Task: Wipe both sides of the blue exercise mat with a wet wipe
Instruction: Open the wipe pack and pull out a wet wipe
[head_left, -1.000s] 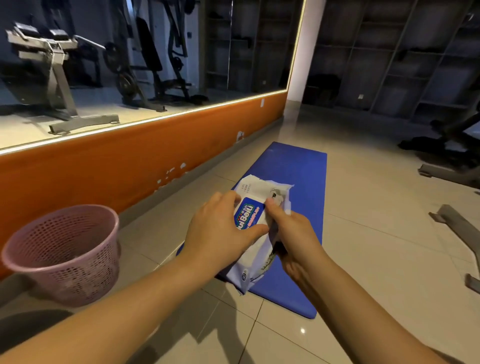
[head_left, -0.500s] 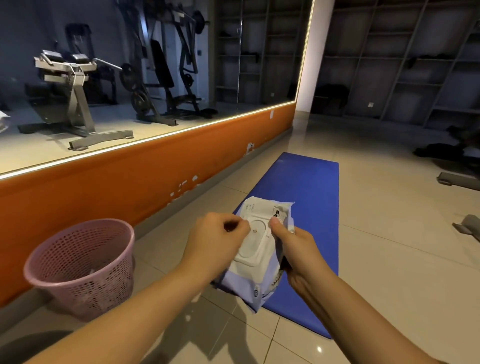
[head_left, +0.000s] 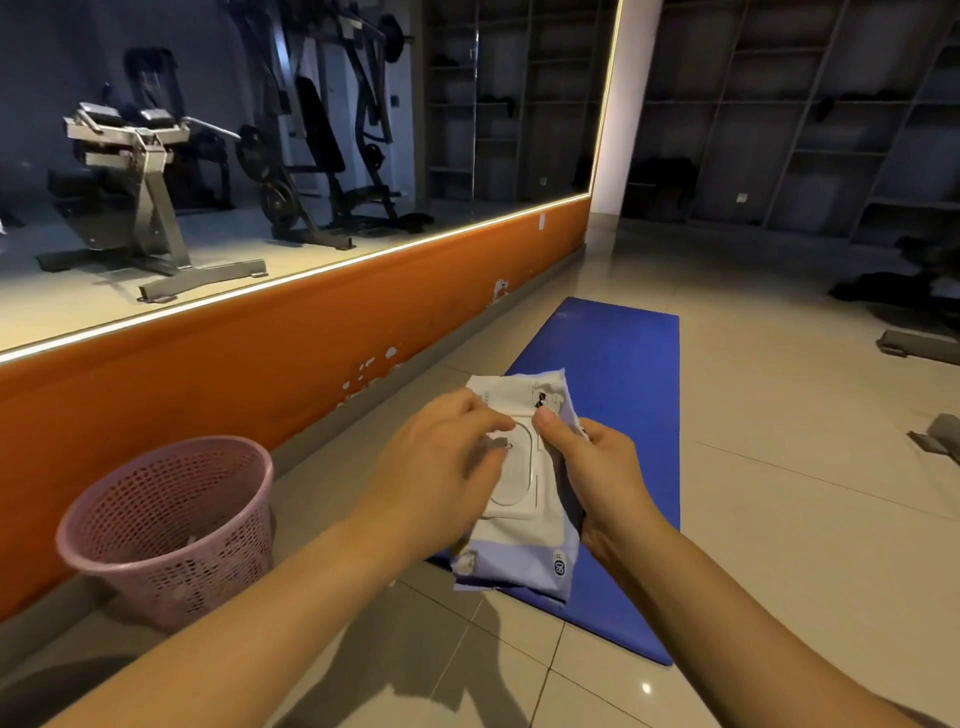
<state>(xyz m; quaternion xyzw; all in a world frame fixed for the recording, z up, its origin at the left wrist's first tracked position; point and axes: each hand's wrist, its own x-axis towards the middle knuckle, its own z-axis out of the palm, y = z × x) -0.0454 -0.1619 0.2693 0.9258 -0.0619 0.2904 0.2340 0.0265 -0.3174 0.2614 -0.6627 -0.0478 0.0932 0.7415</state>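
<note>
The blue exercise mat lies flat on the tiled floor, running away from me beside the orange wall. Above its near end I hold a white and pale-blue wet wipe pack with its white plastic lid facing up. My right hand grips the pack's right edge, thumb on top by the lid. My left hand sits over the lid's left side, its curled fingertips at the lid's edge. No loose wipe is in view.
A pink mesh waste basket stands on the floor at my left against the orange wall base, under a large mirror. Grey gym machine feet lie at the far right. Open tiled floor spreads right of the mat.
The blue sticker label seen a second ago is no longer on the pack, exposing the white lid. My left hand shifted onto the lid. The view tilted slightly upward.
</note>
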